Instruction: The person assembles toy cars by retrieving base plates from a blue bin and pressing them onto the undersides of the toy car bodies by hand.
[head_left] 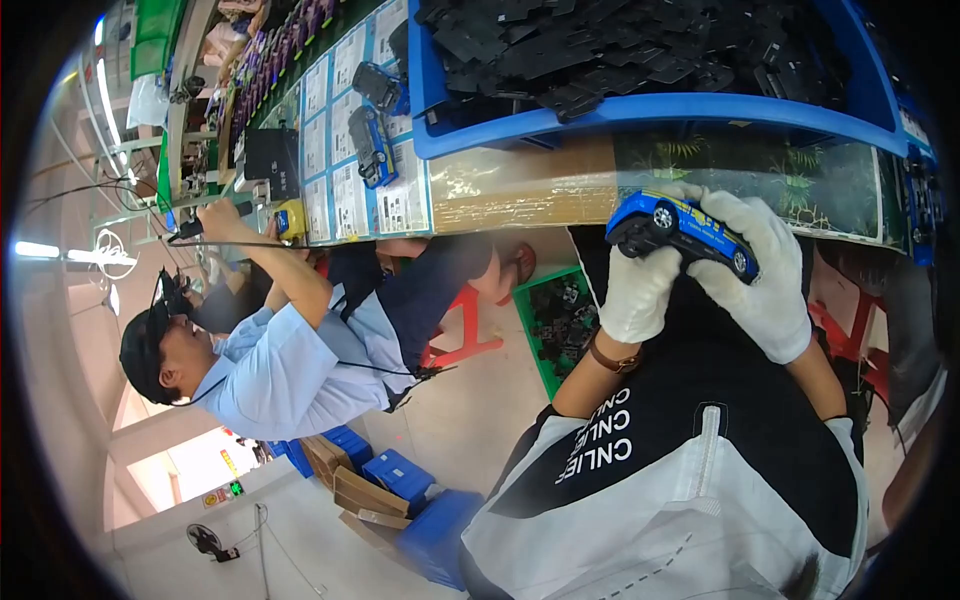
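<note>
Well, toy car [697, 230] (blue) bridges left hand [639, 294], right hand [777, 282]; both touching.

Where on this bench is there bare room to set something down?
Bare: the brown strip between the label sheets and the held blue car, nearer than the blue bin; also the patterned strip right of the right hand. Crowded: the bin, heaped with black parts, and partly the sheets, where two toy cars rest.

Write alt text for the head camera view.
White-gloved left hand and right hand hold a blue toy car near a blue bin of black parts on a workbench; a co-worker in light blue is at left.
</note>
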